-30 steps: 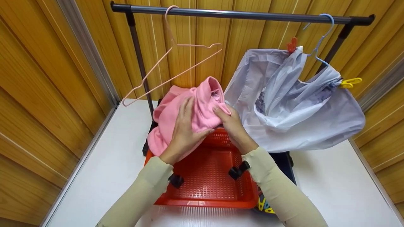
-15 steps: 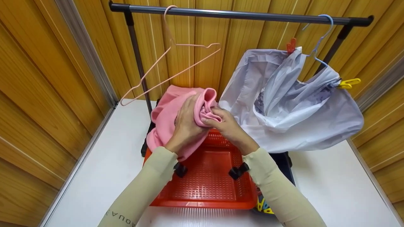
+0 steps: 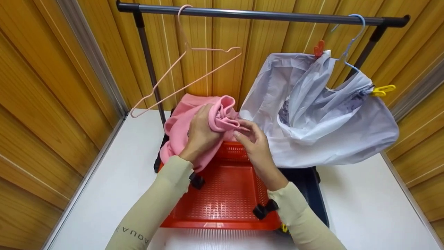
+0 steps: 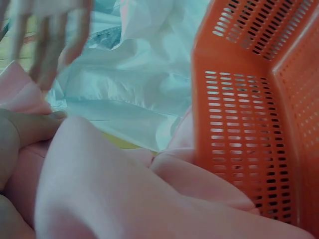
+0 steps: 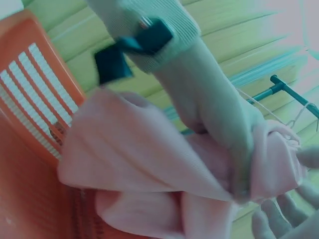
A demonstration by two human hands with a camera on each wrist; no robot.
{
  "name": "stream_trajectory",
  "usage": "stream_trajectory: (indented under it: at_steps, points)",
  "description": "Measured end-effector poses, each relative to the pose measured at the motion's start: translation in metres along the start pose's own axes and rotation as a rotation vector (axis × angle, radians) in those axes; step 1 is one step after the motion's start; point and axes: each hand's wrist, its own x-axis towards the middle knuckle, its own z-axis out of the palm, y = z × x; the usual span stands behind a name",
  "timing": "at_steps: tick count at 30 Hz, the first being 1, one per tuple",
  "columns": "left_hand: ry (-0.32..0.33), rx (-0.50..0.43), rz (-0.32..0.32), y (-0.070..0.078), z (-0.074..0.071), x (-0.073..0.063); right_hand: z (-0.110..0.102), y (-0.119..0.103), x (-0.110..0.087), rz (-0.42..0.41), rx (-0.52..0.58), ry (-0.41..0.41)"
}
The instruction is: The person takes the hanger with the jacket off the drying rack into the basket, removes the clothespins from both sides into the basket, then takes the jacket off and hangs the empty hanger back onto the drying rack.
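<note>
A pink garment (image 3: pixel 178 123) lies over the back left of the red basket (image 3: pixel 223 224), its bunched, folded edge raised. My left hand (image 3: pixel 202 133) grips that bunch from the left, the fingers behind the cloth. In the right wrist view the left hand (image 5: pixel 214 109) is wrapped over the pink cloth (image 5: pixel 134 144). To the right of the bunch my right hand (image 3: pixel 261 151) has its fingers loosely bent close to the edge. The left wrist view shows the right hand (image 4: pixel 52 45) with spread fingers hanging near the cloth, nothing pinched between them.
A pink hanger (image 3: pixel 161 78) hangs from the dark rack bar (image 3: pixel 256 14) at left. At right, a white cloth item (image 3: pixel 333 149) hangs from a blue hanger (image 3: pixel 353 40) with red (image 3: pixel 319 48) and yellow (image 3: pixel 383 90) clothespins. Beneath it stands a dark tray (image 3: pixel 312 189).
My left hand has gathered the pink garment's edge into a tight bunch. The right hand, which pinched the cloth half a second ago, has let go and drawn slightly down and right.
</note>
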Motion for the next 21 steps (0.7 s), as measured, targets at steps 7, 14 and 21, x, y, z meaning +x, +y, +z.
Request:
stream_trajectory:
  at_steps: [7,14,21]
  points:
    - [0.053,-0.071,-0.052,0.004,-0.009,0.012,0.006,0.023,-0.019,0.182,0.102,-0.235]
    - [0.070,-0.107,-0.132,0.013,-0.021,0.021,0.040,0.046,-0.033,0.246,0.000,-0.556]
    - [0.050,-0.235,-0.220,0.035,-0.036,0.026,0.074,0.063,-0.031,0.226,-0.006,-0.598]
